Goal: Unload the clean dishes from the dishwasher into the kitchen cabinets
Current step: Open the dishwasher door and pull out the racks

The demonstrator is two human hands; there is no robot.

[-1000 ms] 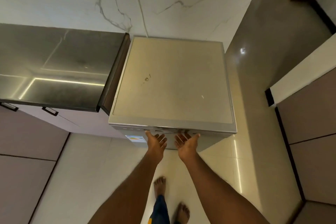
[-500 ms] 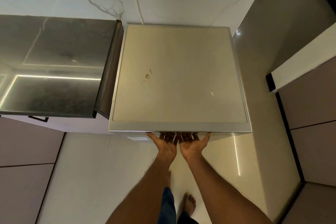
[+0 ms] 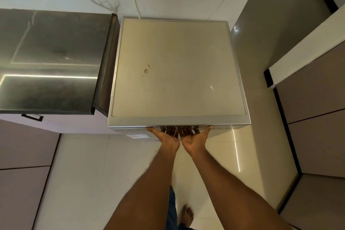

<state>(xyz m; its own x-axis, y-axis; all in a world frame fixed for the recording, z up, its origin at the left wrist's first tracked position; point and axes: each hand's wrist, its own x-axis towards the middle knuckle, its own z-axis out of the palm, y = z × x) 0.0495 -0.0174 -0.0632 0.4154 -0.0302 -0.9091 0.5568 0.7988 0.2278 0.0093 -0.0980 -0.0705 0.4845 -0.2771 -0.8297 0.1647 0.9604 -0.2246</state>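
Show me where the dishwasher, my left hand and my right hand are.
dishwasher [image 3: 177,69], head view, on its flat top panel.
left hand [image 3: 169,139], head view, on the palm under the door's front edge.
right hand [image 3: 194,140], head view, on the upturned palm.

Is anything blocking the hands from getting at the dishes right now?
Yes: the dishwasher door is shut, so no dishes show. The left hand and right hand are palms up, fingers hooked under its top front edge; nothing else stands between.
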